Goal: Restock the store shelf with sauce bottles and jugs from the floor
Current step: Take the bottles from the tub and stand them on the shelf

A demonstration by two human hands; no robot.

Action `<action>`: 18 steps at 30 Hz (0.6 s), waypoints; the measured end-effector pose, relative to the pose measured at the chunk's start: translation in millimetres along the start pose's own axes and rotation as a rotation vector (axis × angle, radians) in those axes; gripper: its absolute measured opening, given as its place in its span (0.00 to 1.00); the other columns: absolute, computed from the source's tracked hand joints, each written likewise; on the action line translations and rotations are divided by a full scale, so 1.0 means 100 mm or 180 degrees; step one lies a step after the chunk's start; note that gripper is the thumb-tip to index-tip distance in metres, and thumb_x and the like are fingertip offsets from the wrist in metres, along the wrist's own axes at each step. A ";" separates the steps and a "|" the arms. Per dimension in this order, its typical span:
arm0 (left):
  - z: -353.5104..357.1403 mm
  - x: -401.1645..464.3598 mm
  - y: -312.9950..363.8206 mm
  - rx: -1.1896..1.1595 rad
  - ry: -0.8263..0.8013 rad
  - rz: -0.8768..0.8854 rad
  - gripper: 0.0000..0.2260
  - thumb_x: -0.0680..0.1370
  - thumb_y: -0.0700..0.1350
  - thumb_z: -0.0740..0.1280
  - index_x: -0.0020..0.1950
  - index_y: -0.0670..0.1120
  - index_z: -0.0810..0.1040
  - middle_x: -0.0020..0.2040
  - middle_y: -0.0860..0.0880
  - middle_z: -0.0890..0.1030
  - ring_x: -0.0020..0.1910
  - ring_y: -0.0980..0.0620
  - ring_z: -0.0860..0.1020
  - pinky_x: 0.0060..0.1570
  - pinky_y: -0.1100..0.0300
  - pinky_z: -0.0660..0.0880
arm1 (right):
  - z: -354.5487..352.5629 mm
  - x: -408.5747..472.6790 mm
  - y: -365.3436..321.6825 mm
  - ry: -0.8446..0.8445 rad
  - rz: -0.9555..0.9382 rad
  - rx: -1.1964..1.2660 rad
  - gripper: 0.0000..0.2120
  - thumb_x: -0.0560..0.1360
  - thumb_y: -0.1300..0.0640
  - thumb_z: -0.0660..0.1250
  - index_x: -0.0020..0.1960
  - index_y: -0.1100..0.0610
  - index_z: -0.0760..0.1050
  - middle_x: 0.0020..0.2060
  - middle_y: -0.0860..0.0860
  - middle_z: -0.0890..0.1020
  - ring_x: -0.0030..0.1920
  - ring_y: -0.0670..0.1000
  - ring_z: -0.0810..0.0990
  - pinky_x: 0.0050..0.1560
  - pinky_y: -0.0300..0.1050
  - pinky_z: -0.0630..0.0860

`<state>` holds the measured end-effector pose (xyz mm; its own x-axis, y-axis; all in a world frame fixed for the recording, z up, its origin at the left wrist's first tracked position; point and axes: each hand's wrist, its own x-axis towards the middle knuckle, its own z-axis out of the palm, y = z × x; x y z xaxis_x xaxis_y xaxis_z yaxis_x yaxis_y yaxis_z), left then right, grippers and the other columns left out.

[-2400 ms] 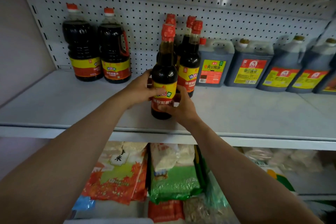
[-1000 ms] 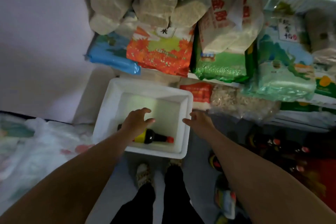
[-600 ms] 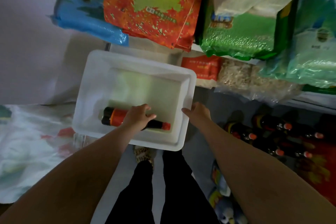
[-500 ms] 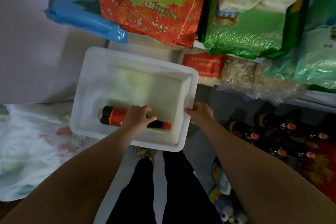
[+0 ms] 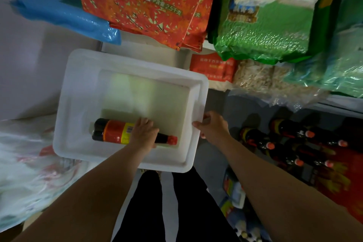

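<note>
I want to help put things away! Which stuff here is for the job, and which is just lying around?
For the job: sauce bottle gripped by the left hand; white bin held by the right hand; floor bottles.
Lying about: rice bags; plastic sheet.

dim light, grey floor (image 5: pixel 212 155), pale wall (image 5: pixel 29 65) at left, bagged goods (image 5: pixel 265 31) on a low shelf

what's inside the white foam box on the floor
One dark sauce bottle lies on its side in the white foam box, red cap pointing right. The left hand grips its shoulder, covering that part.
</note>
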<state>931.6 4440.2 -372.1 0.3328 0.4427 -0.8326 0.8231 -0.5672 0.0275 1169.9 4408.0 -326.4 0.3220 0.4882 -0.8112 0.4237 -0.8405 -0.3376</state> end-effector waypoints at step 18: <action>-1.20 -1.01 -0.91 -0.2351 0.0681 0.0431 0.16 0.73 0.53 0.75 0.60 0.54 0.81 0.48 0.51 0.82 0.47 0.53 0.79 0.42 0.63 0.72 | 0.10 -0.70 -0.28 0.0370 -0.0101 -0.0005 0.31 0.77 0.44 0.71 0.73 0.58 0.67 0.65 0.56 0.77 0.63 0.59 0.77 0.49 0.44 0.70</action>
<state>878.6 4530.5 -224.4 0.4719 0.5696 -0.6729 0.8370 -0.0498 0.5449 1127.3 4395.3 -264.7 0.4043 0.5387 -0.7392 0.4365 -0.8238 -0.3616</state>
